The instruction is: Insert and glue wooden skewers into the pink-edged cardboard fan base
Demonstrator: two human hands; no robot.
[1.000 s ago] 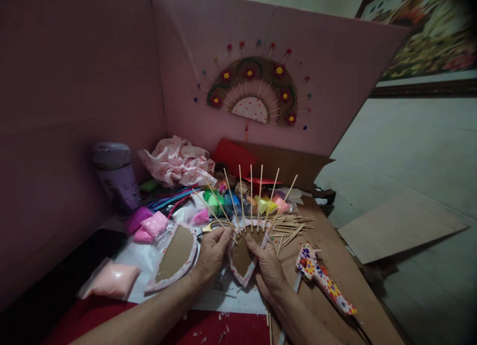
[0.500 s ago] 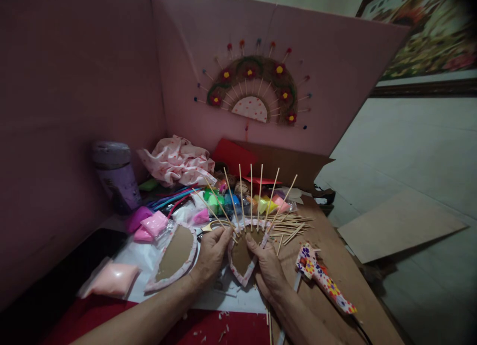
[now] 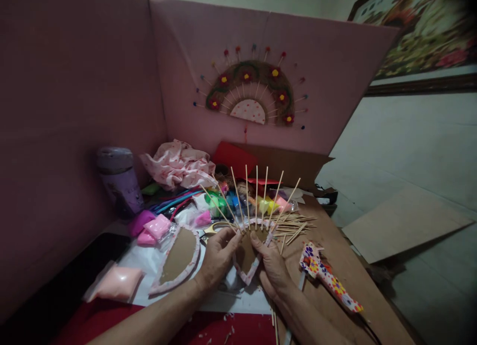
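My right hand (image 3: 275,268) is closed on a leaf-shaped cardboard piece (image 3: 246,258), thumb on its bare brown face. Pale patterned fabric wraps the edge of this piece. Several thin wooden sticks (image 3: 246,196) fan upward from its rounded top. At its left edge my left hand (image 3: 219,255) pinches the lower end of the leftmost stick (image 3: 216,204); the fingertips cover where stick and cardboard meet. A second fabric-edged cardboard piece (image 3: 178,258) lies flat to the left of my hands. On the right, a flower-patterned glue gun (image 3: 330,275) rests on the table.
Loose sticks (image 3: 294,225) are piled behind my right hand. Scissors (image 3: 214,229) lie beyond my left hand. Colourful clay packets (image 3: 219,203), crumpled pink fabric (image 3: 179,163) and a purple tumbler (image 3: 121,186) stand farther back. A decorated half-round fan (image 3: 248,91) hangs on the pink panel.
The view has shifted slightly, so most things on the table appear a little to the right. My left fingers remain at the piece's left edge, and the right hand keeps its hold.
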